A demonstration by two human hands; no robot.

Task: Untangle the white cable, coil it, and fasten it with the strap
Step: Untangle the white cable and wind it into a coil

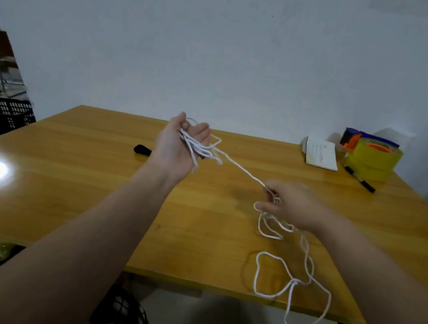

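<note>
Cable: light, limp, probably snags on itself. Slack loops with a knot trail over the table near edge. Right hand pinches a strand at the fingertips; better hold is just beside the knot. Farther off, left hand is palm up, fingers curled round gathered loops. Strand taut between hands.

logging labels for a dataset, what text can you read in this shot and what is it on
Nothing here can be quoted.
notepad: faint printed lines, too small and blurred to read.
tape rolls: no lettering visible.
pen: no readable mark.
</note>
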